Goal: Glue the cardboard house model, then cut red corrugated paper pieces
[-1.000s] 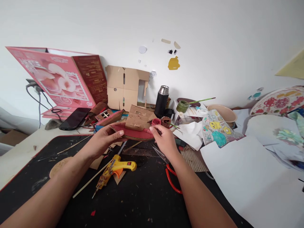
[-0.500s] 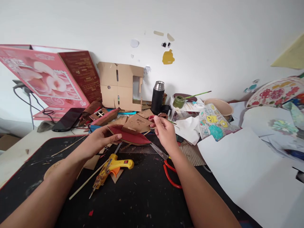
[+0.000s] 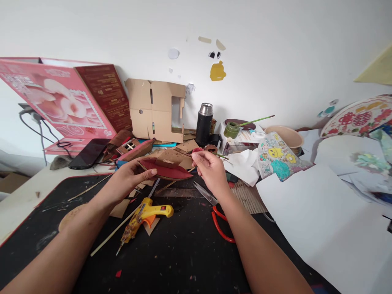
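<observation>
My left hand [image 3: 133,175] grips a red, boat-shaped cardboard piece [image 3: 168,169] by its left end, the thumb lying over its face. A short way to the right, my right hand [image 3: 210,165] is raised with fingers pinched around a small red scrap [image 3: 197,150], whose kind is unclear. The two hands are apart. Below them on the black mat [image 3: 171,261] lies a yellow glue gun [image 3: 143,216] with an orange trigger. Scissors [image 3: 219,216] with red handles lie partly open beside my right forearm.
Behind the hands stand a cardboard panel [image 3: 157,108], a black thermos [image 3: 204,124] and a green paint jar [image 3: 232,130] with a brush. A pink box [image 3: 79,102] and a phone [image 3: 88,153] are at left. White paper sheets [image 3: 324,220] cover the right side.
The boat-shaped piece has tipped and shifted slightly left in my left hand. My right hand has moved a little left, still pinching the red scrap.
</observation>
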{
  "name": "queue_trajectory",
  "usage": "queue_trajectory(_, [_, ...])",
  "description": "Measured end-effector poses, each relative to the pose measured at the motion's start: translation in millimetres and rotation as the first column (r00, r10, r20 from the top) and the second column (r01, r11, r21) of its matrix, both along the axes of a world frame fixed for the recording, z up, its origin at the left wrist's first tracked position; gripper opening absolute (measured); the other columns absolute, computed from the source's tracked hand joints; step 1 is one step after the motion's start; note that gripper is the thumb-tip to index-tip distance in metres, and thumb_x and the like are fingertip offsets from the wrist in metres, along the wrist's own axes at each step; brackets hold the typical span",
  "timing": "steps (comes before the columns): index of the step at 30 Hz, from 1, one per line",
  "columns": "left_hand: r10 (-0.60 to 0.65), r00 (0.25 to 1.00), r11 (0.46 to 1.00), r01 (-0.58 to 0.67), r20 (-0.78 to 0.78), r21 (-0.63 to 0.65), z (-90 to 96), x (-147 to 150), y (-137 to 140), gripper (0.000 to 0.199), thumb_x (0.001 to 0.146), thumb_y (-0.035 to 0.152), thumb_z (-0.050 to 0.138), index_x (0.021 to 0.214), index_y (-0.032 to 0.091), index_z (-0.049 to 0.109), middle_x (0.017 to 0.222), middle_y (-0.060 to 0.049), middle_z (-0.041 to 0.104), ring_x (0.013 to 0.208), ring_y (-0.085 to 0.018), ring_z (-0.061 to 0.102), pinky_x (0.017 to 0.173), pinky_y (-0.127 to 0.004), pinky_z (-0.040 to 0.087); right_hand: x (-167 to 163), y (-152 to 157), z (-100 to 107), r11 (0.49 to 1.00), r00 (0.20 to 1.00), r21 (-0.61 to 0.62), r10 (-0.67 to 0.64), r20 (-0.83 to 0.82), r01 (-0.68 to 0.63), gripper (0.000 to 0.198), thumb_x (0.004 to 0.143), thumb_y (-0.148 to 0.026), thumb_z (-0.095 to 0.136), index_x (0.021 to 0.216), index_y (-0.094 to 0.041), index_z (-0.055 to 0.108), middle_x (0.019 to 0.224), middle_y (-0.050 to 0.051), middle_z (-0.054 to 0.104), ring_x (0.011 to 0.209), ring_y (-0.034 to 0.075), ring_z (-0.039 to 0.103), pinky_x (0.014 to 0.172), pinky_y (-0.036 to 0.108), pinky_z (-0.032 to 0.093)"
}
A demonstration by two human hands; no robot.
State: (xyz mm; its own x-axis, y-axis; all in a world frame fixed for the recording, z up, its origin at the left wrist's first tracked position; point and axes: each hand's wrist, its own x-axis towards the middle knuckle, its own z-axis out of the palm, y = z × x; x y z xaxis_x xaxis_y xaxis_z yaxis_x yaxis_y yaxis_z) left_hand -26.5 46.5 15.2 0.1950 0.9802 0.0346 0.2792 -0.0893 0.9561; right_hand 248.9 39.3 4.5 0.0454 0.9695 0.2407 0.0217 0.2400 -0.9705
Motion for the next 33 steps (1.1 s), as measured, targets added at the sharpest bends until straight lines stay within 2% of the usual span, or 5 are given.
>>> queue_trajectory(9, [0.042, 0.99, 0.998, -0.034, 0.136, -0.061, 0.4, 6.0, -4.1, 0.071, 0.07, 0.065, 0.094, 0.126, 0.023, 0.08, 0.123, -0.012, 0.084, 0.111, -0.04, 0.08, 0.099, -0.055, 0.066, -5.8, -1.4, -5.2, 1.0, 0.997, 0.022, -0.02, 0.079, 0.018, 0.037, 0.092, -0.055, 0.078, 0.108, -0.022, 0.076, 0.082, 0.004, 0.073, 0.07, 0.019, 0.066, 0.064, 0.031, 0.053])
queue_trajectory(17, [0.048, 0.989, 0.998, -0.04, 0.141, -0.058, 2.5, 7.3, -3.4, 0.073, 0.067, 0.064, 0.096, 0.126, 0.023, 0.077, 0.124, -0.011, 0.083, 0.113, -0.041, 0.079, 0.105, -0.062, 0.062, -6.7, -2.8, -6.7, 0.991, 0.952, 0.128, -0.07, 0.299, 0.033, 0.038, 0.095, -0.055, 0.077, 0.112, -0.021, 0.076, 0.092, 0.006, 0.074, 0.08, 0.021, 0.068, 0.074, 0.034, 0.056])
queue_trajectory(23, [0.047, 0.99, 0.998, -0.042, 0.13, -0.046, 1.9, 5.1, -2.8, 0.071, 0.067, 0.062, 0.096, 0.124, 0.023, 0.077, 0.131, -0.012, 0.081, 0.119, -0.043, 0.076, 0.106, -0.062, 0.062, -1.7, -1.4, -5.7, 0.989, 0.934, 0.149, -0.063, 0.352, 0.01, 0.047, 0.097, -0.061, 0.075, 0.122, -0.022, 0.075, 0.12, 0.013, 0.075, 0.109, 0.028, 0.073, 0.093, 0.041, 0.059])
queue_trajectory(28, [0.038, 0.99, 0.999, -0.035, 0.135, -0.024, -1.0, 2.4, -1.8, 0.071, 0.067, 0.062, 0.097, 0.124, 0.025, 0.077, 0.131, -0.011, 0.081, 0.124, -0.042, 0.074, 0.11, -0.059, 0.06, -0.3, 1.0, -15.4, 0.995, 0.937, 0.068, 0.04, 0.347, -0.067, 0.055, 0.098, -0.065, 0.074, 0.134, -0.025, 0.071, 0.14, 0.014, 0.074, 0.129, 0.031, 0.071, 0.109, 0.048, 0.056])
queue_trajectory(33, [0.025, 0.987, 0.996, -0.012, 0.16, -0.086, 3.5, 6.6, -4.5, 0.071, 0.066, 0.062, 0.097, 0.123, 0.025, 0.078, 0.132, -0.013, 0.081, 0.122, -0.043, 0.075, 0.104, -0.06, 0.063, -0.4, 2.8, -21.8, 0.995, 0.951, -0.017, 0.102, 0.293, -0.102, 0.055, 0.096, -0.066, 0.076, 0.133, -0.025, 0.073, 0.133, 0.014, 0.078, 0.127, 0.031, 0.074, 0.107, 0.047, 0.059])
